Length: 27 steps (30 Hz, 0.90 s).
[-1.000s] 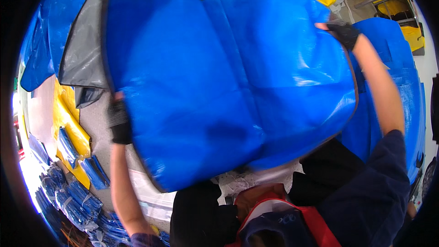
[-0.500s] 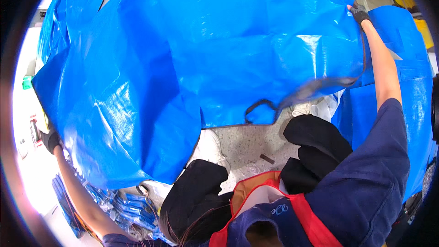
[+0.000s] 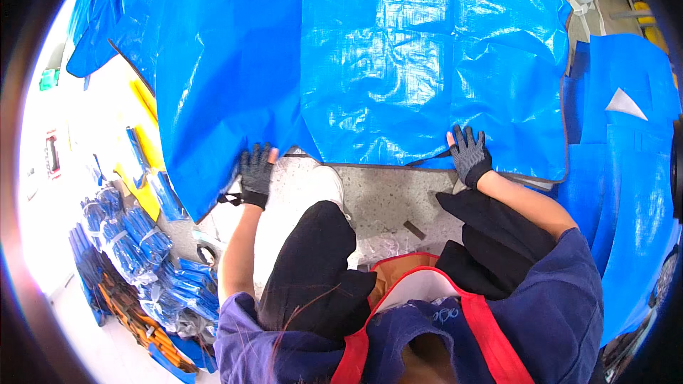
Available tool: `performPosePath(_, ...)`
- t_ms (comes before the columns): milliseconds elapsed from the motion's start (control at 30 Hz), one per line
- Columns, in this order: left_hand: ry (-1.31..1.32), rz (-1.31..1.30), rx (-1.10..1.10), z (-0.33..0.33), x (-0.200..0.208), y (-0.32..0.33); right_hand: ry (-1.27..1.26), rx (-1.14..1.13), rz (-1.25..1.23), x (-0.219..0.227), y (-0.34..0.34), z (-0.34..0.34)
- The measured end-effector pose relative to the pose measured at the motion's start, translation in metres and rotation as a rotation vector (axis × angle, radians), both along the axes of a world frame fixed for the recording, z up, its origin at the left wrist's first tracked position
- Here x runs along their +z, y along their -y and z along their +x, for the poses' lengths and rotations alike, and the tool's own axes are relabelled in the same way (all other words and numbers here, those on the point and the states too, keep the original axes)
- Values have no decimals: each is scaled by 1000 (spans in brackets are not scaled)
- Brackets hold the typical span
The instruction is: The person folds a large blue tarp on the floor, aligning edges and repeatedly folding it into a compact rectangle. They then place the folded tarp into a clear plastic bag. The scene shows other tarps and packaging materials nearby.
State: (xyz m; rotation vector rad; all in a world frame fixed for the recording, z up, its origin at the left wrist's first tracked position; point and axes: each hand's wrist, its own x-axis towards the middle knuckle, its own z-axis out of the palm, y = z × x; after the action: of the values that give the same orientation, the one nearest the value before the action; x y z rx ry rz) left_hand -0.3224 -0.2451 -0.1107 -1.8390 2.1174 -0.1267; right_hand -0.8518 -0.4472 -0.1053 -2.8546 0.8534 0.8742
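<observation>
Blue bundles (image 3: pixel 110 206) in clear wrapping (image 3: pixel 151 242) lie piled at lower left, near yellow sheeting (image 3: pixel 148 200). Above the speckled floor (image 3: pixel 380 195), the blue sheet (image 3: pixel 377 64) spreads ahead, its visible part longest left to right, near edge facing the knees (image 3: pixel 329 231). Left hand (image 3: pixel 256 174) and right hand (image 3: pixel 469 156) rest flattened along that edge, fingers spread, released.

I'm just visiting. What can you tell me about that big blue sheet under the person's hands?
The blue sheet looks like shiny woven plastic, with dark edging and a thin dark strap at its near edge. It is spread wide in front of the person, marked by straight creases and glare, with looser folds on its left side. It runs out of the picture at the top. The gloved left hand and right hand rest at its near edge, fingers outstretched.
</observation>
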Motion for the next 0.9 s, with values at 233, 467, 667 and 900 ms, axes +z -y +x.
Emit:
performPosePath(233, -365, -86, 255, 33, 19, 19, 256, -72, -146, 50, 64, -58)
performPosePath(467, -203, -128, -15, -73, 11, 13, 245, -299, -259, 90, 74, -154)
performPosePath(667, -192, -235, 275, -23, 40, -46, 634, -347, -296, 166, 81, -123)
performPosePath(900, -172, 943, 119, 39, 101, -67, 426, -548, 56, 191, 57, -129)
